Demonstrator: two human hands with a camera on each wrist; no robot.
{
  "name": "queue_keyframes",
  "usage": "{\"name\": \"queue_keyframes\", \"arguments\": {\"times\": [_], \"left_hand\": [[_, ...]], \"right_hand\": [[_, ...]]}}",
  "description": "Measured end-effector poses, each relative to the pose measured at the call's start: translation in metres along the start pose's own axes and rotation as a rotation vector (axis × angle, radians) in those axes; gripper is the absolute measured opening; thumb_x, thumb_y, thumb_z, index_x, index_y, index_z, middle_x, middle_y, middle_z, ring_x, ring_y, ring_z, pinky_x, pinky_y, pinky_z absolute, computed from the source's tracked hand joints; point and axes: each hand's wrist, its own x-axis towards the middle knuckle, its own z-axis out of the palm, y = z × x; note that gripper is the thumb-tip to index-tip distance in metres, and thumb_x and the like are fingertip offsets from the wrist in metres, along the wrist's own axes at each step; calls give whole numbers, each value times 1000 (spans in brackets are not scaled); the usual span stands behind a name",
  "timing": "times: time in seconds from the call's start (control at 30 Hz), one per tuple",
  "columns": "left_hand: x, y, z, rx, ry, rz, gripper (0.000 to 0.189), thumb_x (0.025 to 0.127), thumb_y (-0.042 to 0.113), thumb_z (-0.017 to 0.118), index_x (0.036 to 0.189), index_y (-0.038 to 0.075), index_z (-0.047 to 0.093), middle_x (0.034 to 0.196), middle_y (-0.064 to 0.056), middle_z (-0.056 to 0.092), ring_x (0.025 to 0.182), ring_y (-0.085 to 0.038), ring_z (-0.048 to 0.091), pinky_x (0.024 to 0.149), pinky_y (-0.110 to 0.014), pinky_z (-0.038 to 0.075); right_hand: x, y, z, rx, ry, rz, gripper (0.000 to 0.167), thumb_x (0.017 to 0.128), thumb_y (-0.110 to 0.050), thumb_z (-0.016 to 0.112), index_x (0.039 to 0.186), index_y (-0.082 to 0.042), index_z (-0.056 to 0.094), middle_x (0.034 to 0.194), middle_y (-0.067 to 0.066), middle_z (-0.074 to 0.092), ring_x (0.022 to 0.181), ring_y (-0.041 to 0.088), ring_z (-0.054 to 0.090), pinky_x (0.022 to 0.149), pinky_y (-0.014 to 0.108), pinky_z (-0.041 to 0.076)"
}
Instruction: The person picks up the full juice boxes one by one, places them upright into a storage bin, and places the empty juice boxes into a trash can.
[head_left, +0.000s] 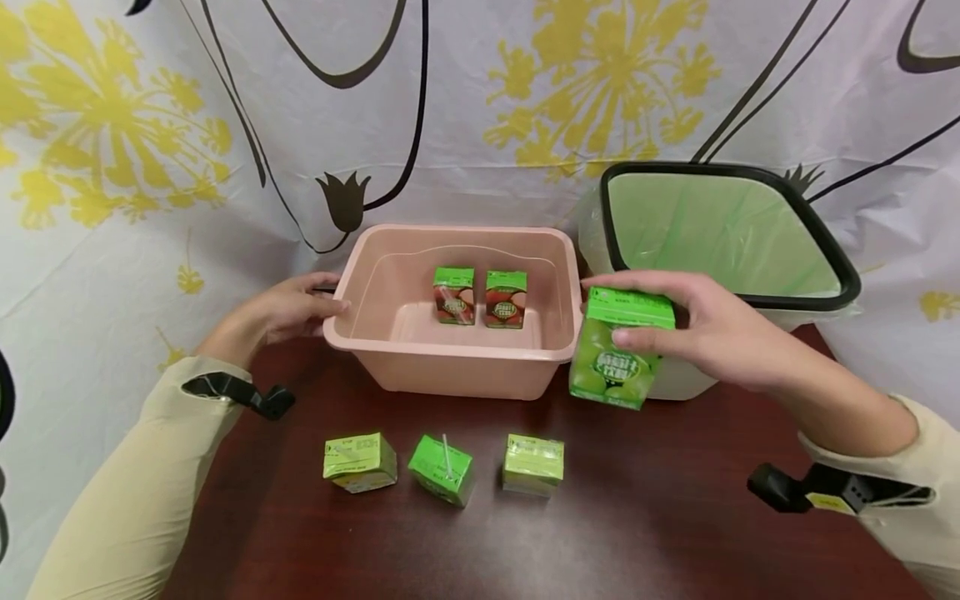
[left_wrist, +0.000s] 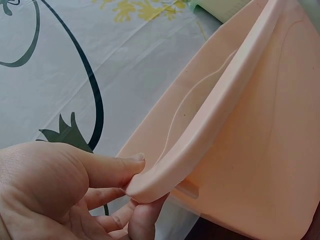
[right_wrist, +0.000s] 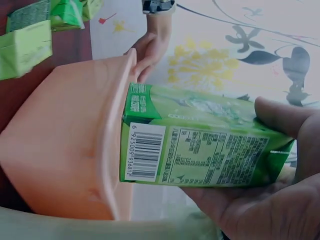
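Note:
My left hand [head_left: 296, 307] pinches the left rim of a pink plastic basin [head_left: 442, 371], thumb on top and fingers beneath, as the left wrist view shows. Inside the basin stand two juice boxes with green tops and red fruit pictures, a left one [head_left: 454, 297] and a right one [head_left: 506, 300]. Beside the basin's right rim, my right hand [head_left: 712, 333] grips a green juice box [head_left: 618, 350] between thumb and fingers, raised off the table. Its barcode side faces the right wrist camera, with the carton's end close to the basin rim.
In front of the basin stand a yellow-green carton [head_left: 360, 462], a bright green carton [head_left: 442, 469] with a straw on top, and another yellow-green carton [head_left: 533, 464]. A black-rimmed bin [head_left: 847, 279] with a plastic liner stands right of the basin, against the patterned cloth [head_left: 465, 108].

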Motion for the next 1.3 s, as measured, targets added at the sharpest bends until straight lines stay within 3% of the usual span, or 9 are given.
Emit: {"name": "queue_keyframes", "arguments": {"times": [0.1,0.3,0.57,0.77,0.9,1.1,1.3], "left_hand": [[1,1,0,-1,0,-2,68,105,7,54,160,-1,15,145,-31,41,87,-9,65,75,-25,58],[3,1,-1,-13,-2,4,66,105,6,54,159,-2,17,142,-28,43,89,-9,66,77,-26,58],[3,-1,-2,-20,-4,21,66,105,6,55,158,-3,18,137,-25,47,89,-9,66,76,-25,58],[1,-3,-5,-12,-3,16,68,104,8,56,159,-1,17,134,-21,50,87,-8,65,72,-24,57],[2,-2,-5,-2,-6,12,68,104,9,56,159,-1,17,134,-21,51,86,-8,65,71,-24,57],[1,-1,-4,7,-15,3,69,105,9,54,160,-1,14,145,-28,40,87,-8,65,73,-24,57],[2,-2,-3,0,-20,3,69,105,8,55,160,-1,14,145,-29,40,87,-9,65,74,-26,58]], "right_hand": [[14,-10,-5,-4,8,30,51,96,-22,73,145,-27,58,134,-1,62,119,14,55,93,19,43],[46,-26,-6,90,5,70,51,98,-22,70,147,-21,56,125,7,62,103,21,63,84,27,51],[95,-37,1,83,-32,71,55,98,-25,70,150,-20,52,137,4,56,116,20,56,97,41,47],[133,-44,8,87,-73,58,56,97,-22,71,150,-19,52,141,5,54,120,21,55,98,41,48],[153,-45,13,95,-139,44,56,95,-14,72,148,-20,54,132,6,58,110,22,57,93,38,49],[180,-39,30,90,-274,39,59,91,-3,71,147,-17,55,122,10,61,97,24,59,75,37,57],[201,-34,42,17,-389,6,61,89,0,72,146,-15,56,125,7,60,101,20,58,78,30,54]]}}
